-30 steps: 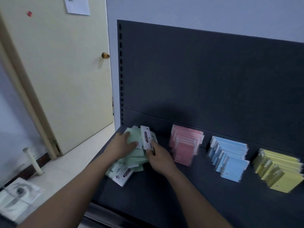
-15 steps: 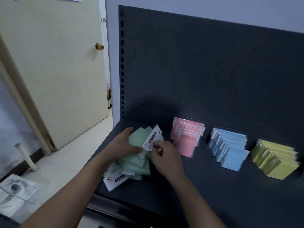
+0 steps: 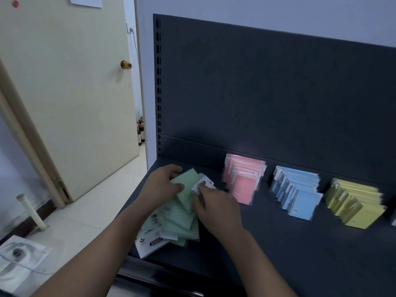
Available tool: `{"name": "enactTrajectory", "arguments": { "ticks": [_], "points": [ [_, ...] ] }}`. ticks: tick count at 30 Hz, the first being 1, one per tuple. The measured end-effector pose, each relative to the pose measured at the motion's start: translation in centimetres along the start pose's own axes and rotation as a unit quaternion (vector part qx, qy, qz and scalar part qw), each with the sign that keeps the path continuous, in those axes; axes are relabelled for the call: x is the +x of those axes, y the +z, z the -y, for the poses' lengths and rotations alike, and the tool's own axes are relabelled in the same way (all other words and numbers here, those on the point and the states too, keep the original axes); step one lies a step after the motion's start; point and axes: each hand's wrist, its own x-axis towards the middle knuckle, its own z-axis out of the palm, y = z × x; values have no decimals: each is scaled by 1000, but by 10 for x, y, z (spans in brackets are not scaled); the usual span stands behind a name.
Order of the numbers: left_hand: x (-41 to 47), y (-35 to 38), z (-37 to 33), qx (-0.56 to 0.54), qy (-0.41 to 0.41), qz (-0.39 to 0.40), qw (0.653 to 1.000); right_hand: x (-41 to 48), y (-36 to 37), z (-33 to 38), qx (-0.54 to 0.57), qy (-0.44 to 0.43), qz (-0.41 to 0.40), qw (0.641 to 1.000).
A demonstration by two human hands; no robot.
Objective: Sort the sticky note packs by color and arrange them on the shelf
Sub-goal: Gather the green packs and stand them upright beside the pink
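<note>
A loose heap of green sticky note packs lies at the left end of the dark shelf. My left hand grips the top green pack, thumb over its face. My right hand pinches a pack with a white label at the heap's right side. To the right stand leaning rows of pink packs, blue packs and yellow packs.
The shelf's dark back panel rises behind the rows. A cream door with a brass knob stands at the left. On the tiled floor lie a white pipe and a sheet of printed paper.
Both hands have shifted on the green heap; the labelled pack has tipped from upright to lying lower at the heap's right. The camera has moved slightly.
</note>
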Motion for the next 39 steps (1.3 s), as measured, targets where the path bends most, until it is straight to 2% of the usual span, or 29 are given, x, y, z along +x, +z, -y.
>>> {"name": "enactTrajectory", "arguments": {
  "ticks": [3, 6, 8, 12, 14, 16, 18, 20, 21, 23, 24, 27, 30, 33, 35, 39],
  "points": [
    [16, -8, -1, -177, -56, -10, 983, 16, -3, 2, -57, 59, -98, 992],
    [32, -22, -2, -229, -53, -9, 972, 37, -13, 5, -47, 113, -210, 970],
    [41, -31, -3, -258, -37, -19, 965, 47, -18, 9, -1, 148, -258, 955],
    [55, -39, 3, -271, 13, -71, 960, 59, -13, 12, 96, 242, -234, 937],
    [56, -39, 3, -263, 64, -101, 957, 64, -11, 11, 134, 263, -237, 925],
    [54, -37, 2, -247, 120, -94, 957, 68, -3, 8, 203, 295, -211, 909],
    [52, -32, 3, -252, 153, -49, 954, 71, 3, 6, 353, 337, -181, 854],
    [52, -26, 7, -251, 166, -4, 954, 74, 4, 3, 499, 380, -160, 762],
    [53, -23, 10, -239, 169, 8, 956, 76, 3, 2, 545, 398, -141, 724],
    [55, -18, 17, -208, 170, 25, 963, 77, 2, 0, 597, 414, -89, 682],
    [55, -17, 20, -188, 172, 34, 966, 77, 3, 0, 610, 412, -65, 674],
    [54, -15, 26, -157, 186, 68, 967, 75, 6, 0, 610, 391, -45, 688],
    [52, -10, 23, -217, 159, 81, 960, 74, 7, -3, 615, 372, -52, 694],
    [61, -7, 19, -293, 63, 27, 954, 74, 6, -4, 633, 349, -47, 690],
    [68, -8, 16, -301, 20, 48, 952, 74, 8, -4, 651, 328, -42, 684],
    [75, -8, 14, -318, 42, 67, 945, 78, 10, -6, 660, 299, -39, 688]
  ]
}}
